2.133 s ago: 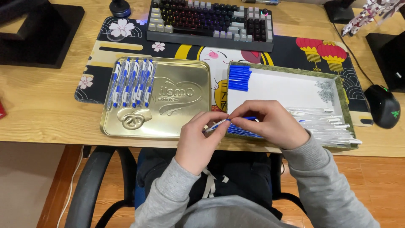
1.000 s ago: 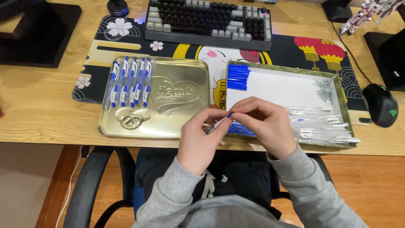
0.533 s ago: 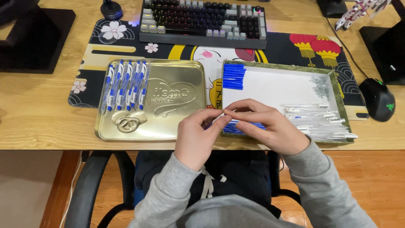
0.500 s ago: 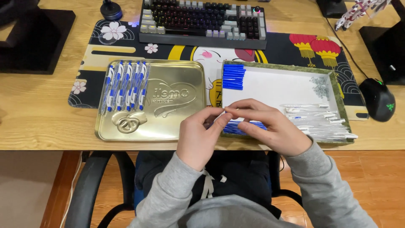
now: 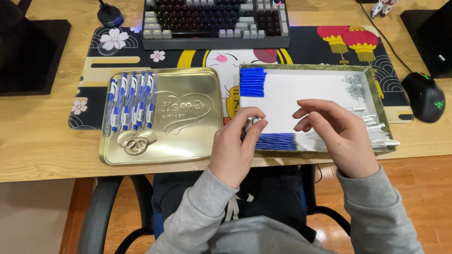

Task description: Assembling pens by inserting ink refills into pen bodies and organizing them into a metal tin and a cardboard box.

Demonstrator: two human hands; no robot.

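**Pen assembly at the desk: status of parts and hands**

**Hands.** The left hand (image 5: 235, 146) hovers over the near edge of the desk (image 5: 42, 141), its fingers (image 5: 256, 129) pinched narrowly on a slim white pen part (image 5: 248, 126) that is mostly hidden by the thumb. The right hand (image 5: 336, 129) hovers over the near right part of the paper-lined tray (image 5: 301, 68), fingers loosely curled and apart, holding nothing visible.

**Progress (judged from layout).** Five finished blue-and-white pens (image 5: 132, 101) lie side by side at the far left of the gold tin lid (image 5: 188, 131). Much remains: a stack of blue caps (image 5: 252, 82) sits in the far left corner of the tray, a row of blue refills (image 5: 275, 141) lies along its near edge, and clear barrels (image 5: 376, 129) are heaped at its right side. The work appears to be at an early stage.

**Packages and markings.**
- Gold tin lid: rectangular, rounded corners, embossed with a heart outline, raised lettering and a pretzel shape at its near left.
- Tray: rectangular, green patterned rim, white lining with a grey tree print in the far right corner.
- Desk mat (image 5: 103, 47): black, with white blossoms, red lanterns at far right and a cartoon cat in the centre.

**Surroundings.** A keyboard (image 5: 214, 21) lies beyond the mat; a black mouse (image 5: 423, 96) sits at right.
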